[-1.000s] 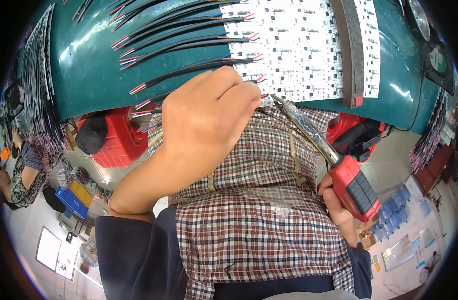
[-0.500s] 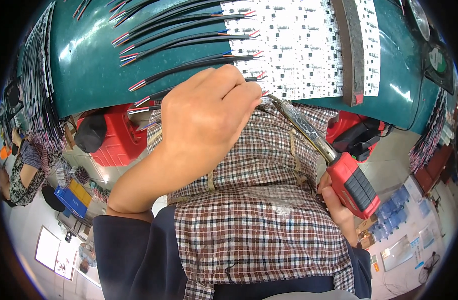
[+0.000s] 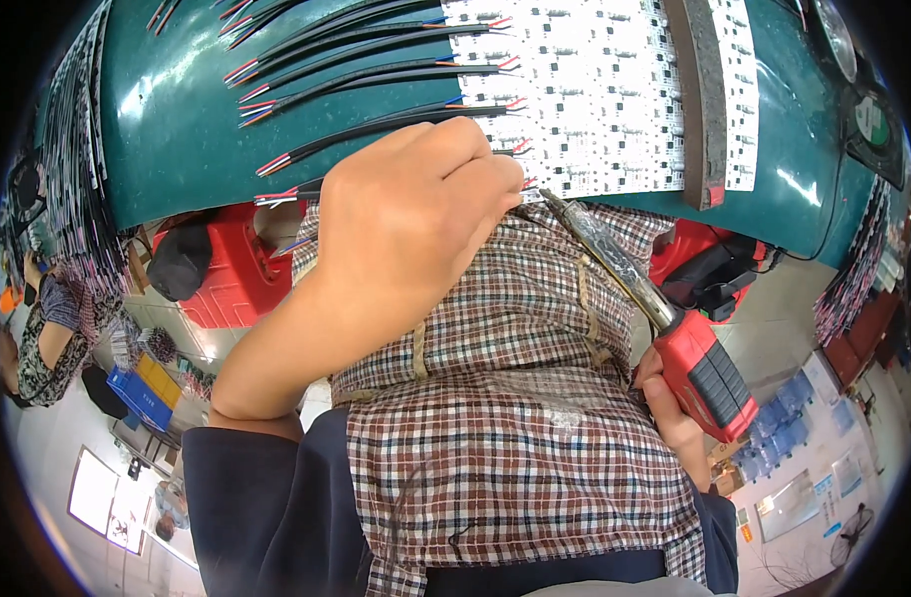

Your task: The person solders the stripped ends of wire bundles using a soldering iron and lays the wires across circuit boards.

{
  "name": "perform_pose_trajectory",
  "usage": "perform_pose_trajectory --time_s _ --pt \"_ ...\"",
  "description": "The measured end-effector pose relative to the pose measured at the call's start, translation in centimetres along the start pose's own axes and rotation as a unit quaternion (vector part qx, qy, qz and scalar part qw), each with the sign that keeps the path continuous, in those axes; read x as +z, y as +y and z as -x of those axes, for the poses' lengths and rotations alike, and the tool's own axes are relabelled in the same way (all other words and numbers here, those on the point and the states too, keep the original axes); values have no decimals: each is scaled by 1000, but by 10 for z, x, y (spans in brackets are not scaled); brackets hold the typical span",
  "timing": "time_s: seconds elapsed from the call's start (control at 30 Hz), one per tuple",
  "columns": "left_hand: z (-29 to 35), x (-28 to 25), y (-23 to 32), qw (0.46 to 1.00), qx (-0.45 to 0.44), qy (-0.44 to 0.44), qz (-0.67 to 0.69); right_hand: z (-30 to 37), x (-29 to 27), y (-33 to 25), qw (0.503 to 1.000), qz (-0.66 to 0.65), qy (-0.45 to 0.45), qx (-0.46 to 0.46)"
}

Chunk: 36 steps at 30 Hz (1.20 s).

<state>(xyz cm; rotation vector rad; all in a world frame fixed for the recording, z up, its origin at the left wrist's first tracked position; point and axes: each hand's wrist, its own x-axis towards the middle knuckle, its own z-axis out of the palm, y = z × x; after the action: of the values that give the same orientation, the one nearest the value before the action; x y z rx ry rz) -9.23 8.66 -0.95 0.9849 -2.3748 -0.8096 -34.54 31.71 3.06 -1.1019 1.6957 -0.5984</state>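
Observation:
My left hand (image 3: 415,214) is closed at the near edge of a white circuit board panel (image 3: 600,109), fingertips pinching what looks like a thin black cable (image 3: 311,187). Its stripped ends poke out on the left, and small wire tips show just past my fingertips; the middle is hidden behind my hand. In my right hand (image 3: 672,413) is a soldering iron (image 3: 709,376) with a red and black handle. The iron's tip is close to those wire tips at the panel's near left corner; whether it touches them I cannot tell.
Several black cables (image 3: 376,124) lie side by side, their right ends on the panel. A dark bar (image 3: 701,99) lies across the panel's right part. All this rests on a green table (image 3: 177,129). Red stools (image 3: 238,274) stand below; another person (image 3: 57,328) sits far left.
The soldering iron's tip has shifted slightly right and down, away from my left fingertips. At the left of my hand, the nearest cable's loose end has moved up a little.

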Motion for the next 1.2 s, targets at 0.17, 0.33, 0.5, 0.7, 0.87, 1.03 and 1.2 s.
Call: perform_pose_trajectory --time_s 0.17,0.33,0.5,0.7,0.87,1.03,1.2 --pt "0 0 -1 1000 4 -8 -6 -12 1 -22 1000 -5 5 17" --pt "2 0 6 999 18 5 -36 -14 -3 -19 999 25 -12 -18" --pt "5 0 10 994 37 -30 -97 -17 3 -21 997 23 29 -73" --pt "5 -2 10 992 43 -36 -113 -6 -7 -9 996 26 7 -80" --pt "3 -2 11 991 44 -39 -120 -8 -4 -12 995 54 29 -76" --pt "-1 -10 14 991 37 -63 -114 -10 -4 -16 994 56 63 -71" --pt "5 -11 10 997 29 -29 -62 -7 -4 -10 984 118 123 -44"
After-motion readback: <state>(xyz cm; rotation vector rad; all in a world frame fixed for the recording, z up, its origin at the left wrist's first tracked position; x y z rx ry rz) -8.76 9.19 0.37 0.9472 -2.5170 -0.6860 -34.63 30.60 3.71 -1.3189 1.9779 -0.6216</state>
